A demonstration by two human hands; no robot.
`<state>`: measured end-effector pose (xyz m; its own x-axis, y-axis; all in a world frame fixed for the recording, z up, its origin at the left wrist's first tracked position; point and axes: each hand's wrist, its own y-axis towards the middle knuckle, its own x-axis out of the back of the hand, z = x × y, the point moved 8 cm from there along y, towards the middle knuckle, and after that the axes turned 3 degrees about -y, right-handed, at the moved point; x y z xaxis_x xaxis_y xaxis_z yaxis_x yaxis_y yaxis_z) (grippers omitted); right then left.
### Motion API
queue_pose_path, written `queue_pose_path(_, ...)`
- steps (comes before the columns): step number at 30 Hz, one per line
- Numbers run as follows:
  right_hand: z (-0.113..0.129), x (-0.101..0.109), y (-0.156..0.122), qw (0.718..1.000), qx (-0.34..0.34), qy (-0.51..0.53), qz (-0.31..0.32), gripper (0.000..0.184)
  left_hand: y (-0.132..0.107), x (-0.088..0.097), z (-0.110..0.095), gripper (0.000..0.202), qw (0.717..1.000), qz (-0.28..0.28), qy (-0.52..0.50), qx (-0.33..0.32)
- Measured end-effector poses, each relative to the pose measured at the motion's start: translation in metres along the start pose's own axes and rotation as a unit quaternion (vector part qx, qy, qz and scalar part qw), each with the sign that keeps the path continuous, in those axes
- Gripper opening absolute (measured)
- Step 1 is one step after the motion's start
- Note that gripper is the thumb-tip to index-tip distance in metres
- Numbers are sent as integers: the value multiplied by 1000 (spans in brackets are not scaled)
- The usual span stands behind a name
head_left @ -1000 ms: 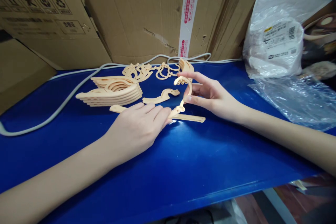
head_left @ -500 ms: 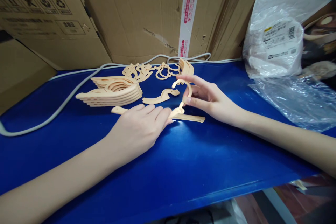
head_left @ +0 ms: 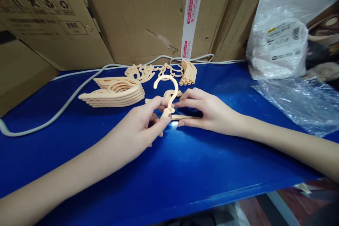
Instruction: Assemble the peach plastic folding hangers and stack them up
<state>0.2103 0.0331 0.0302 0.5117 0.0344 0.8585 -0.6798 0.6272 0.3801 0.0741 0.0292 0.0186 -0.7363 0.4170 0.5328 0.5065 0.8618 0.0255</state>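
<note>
A beige plastic hanger hook (head_left: pixel 174 90) stands upright, curving above the hand that holds it. My left hand (head_left: pixel 140 123) pinches its lower end between thumb and fingers. My right hand (head_left: pixel 209 111) is just to the right, its thumb and fingers spread around a flat beige bar (head_left: pixel 182 117) without visibly closing on it. The bar's left part is hidden behind my left hand. Beyond the hook lies another curved beige piece (head_left: pixel 169 93), partly covered.
A stack of beige hanger pieces (head_left: pixel 113 95) sits left on the blue table (head_left: pixel 185 176). Farther back are loose hook pieces (head_left: pixel 140 72) and a bundle of curved arms (head_left: pixel 188 72). A white cable (head_left: pixel 76 90) runs behind; cardboard boxes (head_left: pixel 148 14) and a plastic bag (head_left: pixel 278 42) border the table.
My right hand has let go of the hook's curve and moved down by the bar. The hook now stands more upright and farther left, and my left hand has turned.
</note>
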Motion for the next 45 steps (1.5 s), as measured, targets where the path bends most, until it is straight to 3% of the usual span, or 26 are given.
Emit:
queue_pose_path(2, 3, -4, -1, 995, 31, -87, 26, 25, 3, -1, 6, 26, 994, 19, -96, 52)
queue_pose_path(6, 4, -3, 0, 987, 41, -154, 33, 28, 5, 0, 12, 26, 976, 28, -186, 108)
queue_pose_path(14, 0, 3, -2, 990, 74, -120, 19, 23, 5, 5, 39, 16, 927, -37, -309, 208)
queue_pose_path(19, 1, 6, -6, 993, 66, -99, -1, 22, 7, 9, 40, 10, 921, -49, -329, 200)
queue_pose_path(23, 6, 4, -6, 989, 82, -125, 3, 32, 8, 5, 42, 7, 913, -35, -349, 208)
queue_pose_path(30, 13, 2, -7, 974, 124, -191, -5, 37, 4, 6, 42, 13, 909, -29, -360, 209)
queue_pose_path(35, 12, 1, -9, 963, 128, -238, -17, 38, 3, 0, 42, 18, 898, -29, -363, 248)
queue_pose_path(40, 12, 1, -10, 958, 126, -256, -23, 37, 4, -2, 40, 19, 903, -4, -350, 251)
queue_pose_path(45, 19, 3, -10, 945, 156, -283, -49, 36, 4, -5, 36, 17, 910, 40, -352, 215)
